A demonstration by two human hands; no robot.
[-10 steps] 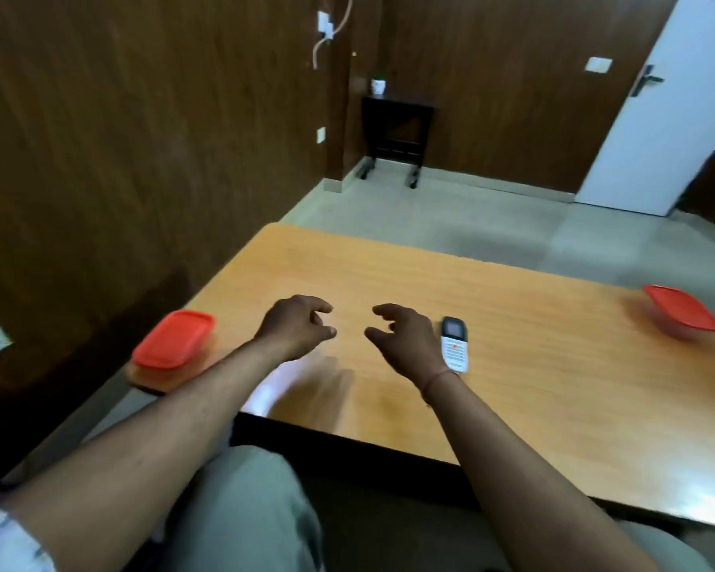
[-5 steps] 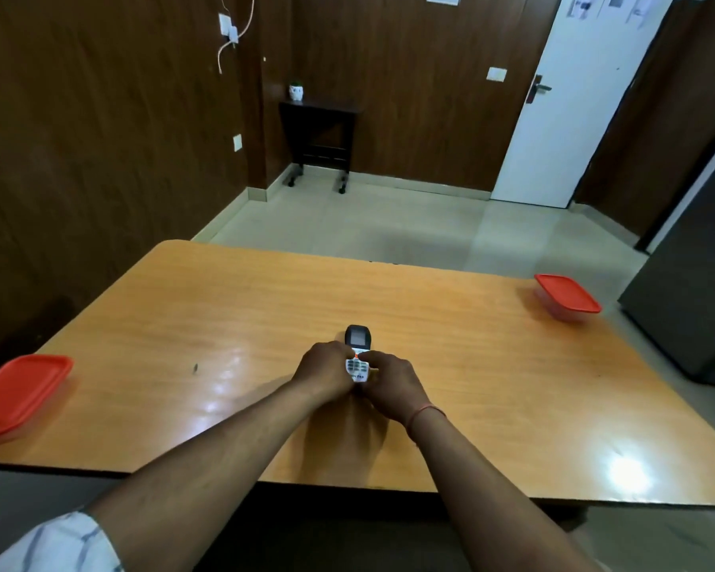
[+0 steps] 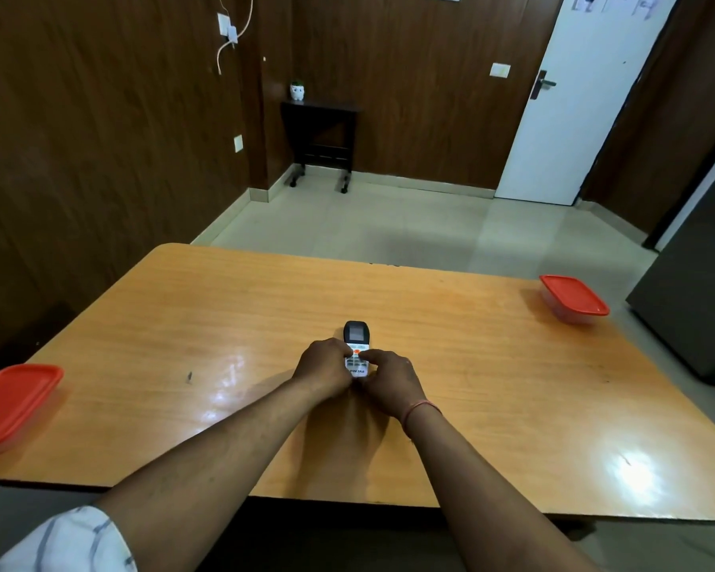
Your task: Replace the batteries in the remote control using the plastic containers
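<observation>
We have both hands closed around the near end of the remote (image 3: 356, 348), which sits face up near the middle of the table (image 3: 512, 406). Our left hand (image 3: 323, 367) cups its left edge with the fingers curled in against it, and our right hand (image 3: 391, 379) cups the right edge, thumb laid across the buttons. Gripping it from both sides like this probably serves to steady it so we can lift and turn it over, since the battery cover would be on the back, which we cannot see. Whether it is already off the wood or resting on it, we cannot tell.

The two tubs sit well apart from the remote, the left tub (image 3: 15, 402) at the near left edge and the right tub (image 3: 574, 297) at the far right corner. Both have red lids on, so we cannot see their contents.

The remote is small and slim, white in its lower body with a dark rounded head carrying a grey screen. An orange button shows below the screen, and a printed brand name lies near our fingers.
</observation>
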